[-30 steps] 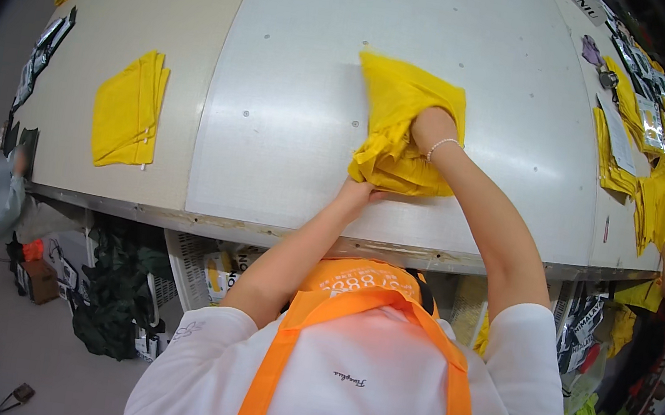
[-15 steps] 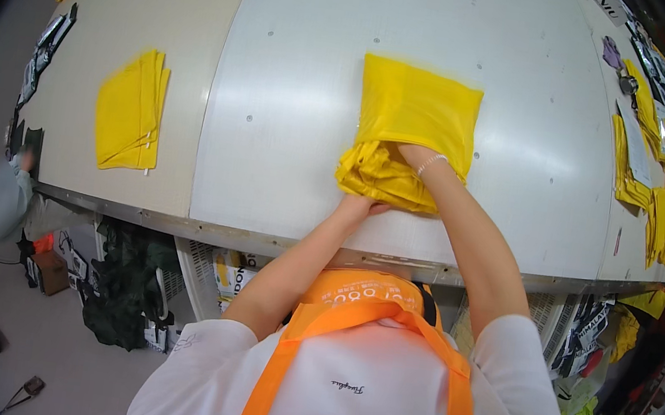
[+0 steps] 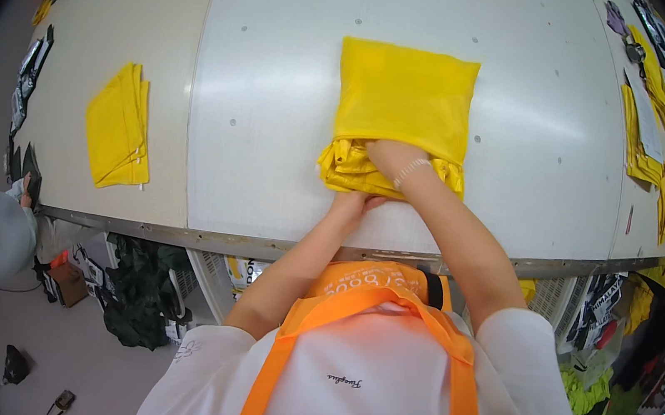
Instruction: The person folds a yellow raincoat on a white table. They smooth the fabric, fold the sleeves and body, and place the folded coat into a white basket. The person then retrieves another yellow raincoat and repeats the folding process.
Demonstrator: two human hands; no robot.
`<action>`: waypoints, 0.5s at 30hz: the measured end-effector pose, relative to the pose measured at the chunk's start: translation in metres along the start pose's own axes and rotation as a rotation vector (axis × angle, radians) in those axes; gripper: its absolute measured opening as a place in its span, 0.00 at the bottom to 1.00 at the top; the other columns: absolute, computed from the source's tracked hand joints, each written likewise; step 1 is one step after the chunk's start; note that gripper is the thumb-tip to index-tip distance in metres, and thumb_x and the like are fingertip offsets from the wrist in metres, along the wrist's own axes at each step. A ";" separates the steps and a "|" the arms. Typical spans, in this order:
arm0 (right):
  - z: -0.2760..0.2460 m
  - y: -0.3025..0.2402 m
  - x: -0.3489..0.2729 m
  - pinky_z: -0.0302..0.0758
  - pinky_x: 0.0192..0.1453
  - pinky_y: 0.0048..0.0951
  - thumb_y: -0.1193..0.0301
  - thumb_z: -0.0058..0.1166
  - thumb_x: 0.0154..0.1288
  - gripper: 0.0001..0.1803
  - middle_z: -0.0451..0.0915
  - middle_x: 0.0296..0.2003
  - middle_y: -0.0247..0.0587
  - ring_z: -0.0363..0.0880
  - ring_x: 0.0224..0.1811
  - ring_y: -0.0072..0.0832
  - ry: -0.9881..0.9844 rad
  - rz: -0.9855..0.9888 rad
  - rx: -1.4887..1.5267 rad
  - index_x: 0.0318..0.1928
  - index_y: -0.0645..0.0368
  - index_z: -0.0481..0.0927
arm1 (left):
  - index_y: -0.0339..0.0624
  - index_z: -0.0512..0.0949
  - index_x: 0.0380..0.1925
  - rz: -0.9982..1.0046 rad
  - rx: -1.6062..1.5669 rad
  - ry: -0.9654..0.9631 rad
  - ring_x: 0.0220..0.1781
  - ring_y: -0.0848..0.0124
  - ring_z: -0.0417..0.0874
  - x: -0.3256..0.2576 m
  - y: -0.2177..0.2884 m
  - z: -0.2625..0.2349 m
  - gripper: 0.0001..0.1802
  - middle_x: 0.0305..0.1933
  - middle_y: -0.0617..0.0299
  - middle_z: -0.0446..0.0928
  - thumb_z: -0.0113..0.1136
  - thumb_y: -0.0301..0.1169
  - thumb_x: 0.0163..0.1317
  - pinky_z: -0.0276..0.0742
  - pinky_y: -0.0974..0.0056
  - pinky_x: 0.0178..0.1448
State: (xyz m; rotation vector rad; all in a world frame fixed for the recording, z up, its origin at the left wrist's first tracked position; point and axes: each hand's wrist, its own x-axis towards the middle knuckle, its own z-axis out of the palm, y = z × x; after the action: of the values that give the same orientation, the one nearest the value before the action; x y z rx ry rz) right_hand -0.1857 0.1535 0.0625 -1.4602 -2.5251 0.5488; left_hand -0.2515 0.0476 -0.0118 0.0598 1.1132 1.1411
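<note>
Left grip [image 3: 356,203] presses up against the near edge of a crumpled yellow fabric [image 3: 353,178] bundle, its fingers partly tucked beneath, so I cannot tell how far it is closed; just beyond and to its right, the right grip [image 3: 393,159] reaches into the mouth of a yellow pouch [image 3: 406,95], its fingers hidden inside, and its closing cannot be told either. The pouch lies flat on the pale counter [image 3: 263,156], directly beyond both grips, with the bundle at its near opening. From the far left, a co-worker's hand [image 3: 26,197] touches something dark at the counter's edge; nearer the left grip, though well apart from it, rests a folded yellow stack [image 3: 118,129]. A pale bracelet [image 3: 410,172] circles the wrist behind the right grip. Well to the right of that grip lie a slim reddish object [image 3: 630,220] and, beyond it, a yellow pile [image 3: 636,164] partly covered by a white sheet [image 3: 647,115].
</note>
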 end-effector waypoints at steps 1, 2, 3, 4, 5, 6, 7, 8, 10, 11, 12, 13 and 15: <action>-0.021 0.000 -0.012 0.72 0.49 0.41 0.61 0.45 0.63 0.17 0.78 0.41 0.55 0.77 0.45 0.45 -0.108 0.061 -0.024 0.40 0.62 0.79 | 0.46 0.67 0.54 0.035 -0.049 0.010 0.48 0.69 0.79 -0.005 -0.003 0.001 0.18 0.51 0.60 0.74 0.52 0.31 0.64 0.79 0.65 0.49; -0.043 0.003 -0.025 0.72 0.49 0.41 0.58 0.45 0.64 0.20 0.79 0.41 0.54 0.77 0.45 0.45 -0.214 0.132 -0.058 0.41 0.62 0.78 | 0.46 0.67 0.54 0.035 -0.048 0.011 0.48 0.69 0.79 -0.008 -0.006 0.003 0.18 0.51 0.60 0.74 0.52 0.31 0.64 0.79 0.65 0.49; -0.040 0.017 -0.032 0.72 0.49 0.41 0.57 0.45 0.64 0.20 0.78 0.42 0.53 0.76 0.45 0.45 -0.305 0.159 -0.104 0.42 0.62 0.78 | 0.46 0.67 0.54 0.037 -0.042 0.012 0.48 0.68 0.79 -0.007 -0.005 0.004 0.18 0.51 0.60 0.74 0.52 0.31 0.64 0.79 0.64 0.49; -0.031 0.033 -0.040 0.71 0.50 0.41 0.57 0.45 0.64 0.20 0.78 0.43 0.53 0.76 0.46 0.44 -0.397 0.184 -0.149 0.43 0.62 0.77 | 0.46 0.67 0.54 0.040 -0.035 0.015 0.49 0.68 0.79 -0.006 -0.006 0.004 0.18 0.51 0.60 0.74 0.52 0.31 0.64 0.79 0.64 0.49; -0.028 0.040 -0.043 0.71 0.50 0.40 0.57 0.46 0.64 0.21 0.78 0.44 0.53 0.76 0.47 0.44 -0.478 0.212 -0.190 0.44 0.62 0.77 | 0.45 0.66 0.55 0.051 -0.005 0.017 0.48 0.68 0.79 -0.003 -0.007 0.004 0.19 0.52 0.60 0.74 0.52 0.31 0.64 0.79 0.63 0.49; -0.024 0.045 -0.044 0.72 0.49 0.40 0.58 0.47 0.63 0.20 0.78 0.42 0.52 0.77 0.45 0.44 -0.431 0.193 -0.167 0.43 0.63 0.77 | 0.45 0.66 0.54 0.039 -0.002 0.025 0.49 0.68 0.79 0.000 -0.009 0.004 0.19 0.52 0.60 0.74 0.52 0.30 0.63 0.79 0.62 0.49; -0.021 0.049 -0.044 0.72 0.48 0.40 0.59 0.48 0.63 0.19 0.79 0.41 0.51 0.77 0.44 0.44 -0.384 0.173 -0.144 0.42 0.63 0.77 | 0.44 0.66 0.54 0.027 0.001 0.033 0.49 0.67 0.79 0.003 -0.011 0.004 0.19 0.51 0.60 0.74 0.52 0.29 0.63 0.79 0.62 0.50; -0.024 0.048 -0.042 0.72 0.48 0.40 0.60 0.49 0.63 0.18 0.79 0.39 0.51 0.78 0.42 0.43 -0.331 0.146 -0.119 0.42 0.63 0.78 | 0.44 0.66 0.54 0.024 0.007 0.044 0.49 0.67 0.79 0.003 -0.008 0.005 0.19 0.51 0.60 0.74 0.51 0.28 0.63 0.79 0.62 0.50; -0.032 0.036 -0.058 0.73 0.45 0.39 0.62 0.51 0.62 0.16 0.80 0.37 0.49 0.78 0.40 0.42 0.156 -0.210 -0.015 0.39 0.63 0.79 | 0.42 0.67 0.54 0.008 -0.060 0.013 0.49 0.66 0.79 -0.005 -0.004 0.006 0.18 0.50 0.59 0.74 0.50 0.26 0.63 0.79 0.62 0.50; -0.038 0.028 -0.070 0.74 0.44 0.39 0.63 0.52 0.62 0.15 0.80 0.36 0.48 0.78 0.39 0.42 0.400 -0.391 0.030 0.37 0.64 0.79 | 0.40 0.67 0.53 0.002 -0.098 -0.003 0.48 0.65 0.79 -0.007 -0.001 0.006 0.18 0.50 0.58 0.74 0.49 0.24 0.62 0.79 0.62 0.50; -0.041 0.021 -0.095 0.74 0.45 0.36 0.61 0.53 0.62 0.17 0.80 0.35 0.47 0.79 0.38 0.38 0.288 -0.412 0.244 0.38 0.65 0.78 | 0.39 0.67 0.53 0.008 -0.112 -0.014 0.48 0.65 0.79 -0.012 0.002 0.006 0.18 0.49 0.57 0.75 0.48 0.23 0.62 0.79 0.62 0.50; -0.046 0.016 -0.118 0.75 0.46 0.34 0.60 0.54 0.62 0.19 0.81 0.34 0.46 0.80 0.37 0.35 0.174 -0.435 0.451 0.38 0.67 0.78 | 0.38 0.67 0.52 0.019 -0.129 -0.030 0.47 0.65 0.79 -0.018 0.008 0.008 0.17 0.48 0.57 0.75 0.48 0.22 0.62 0.80 0.62 0.50; -0.029 0.038 -0.156 0.76 0.45 0.30 0.61 0.53 0.63 0.19 0.80 0.38 0.45 0.79 0.39 0.31 -0.112 0.129 0.775 0.42 0.67 0.75 | 0.35 0.67 0.50 0.058 -0.137 -0.072 0.45 0.65 0.79 -0.033 0.023 0.023 0.16 0.47 0.55 0.75 0.47 0.20 0.61 0.80 0.61 0.50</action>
State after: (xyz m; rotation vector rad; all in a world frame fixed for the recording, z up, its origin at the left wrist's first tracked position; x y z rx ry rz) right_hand -0.0666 0.0426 0.0794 -1.2876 -1.9109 1.4528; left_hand -0.2502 0.0449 0.0339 0.0262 0.9730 1.2555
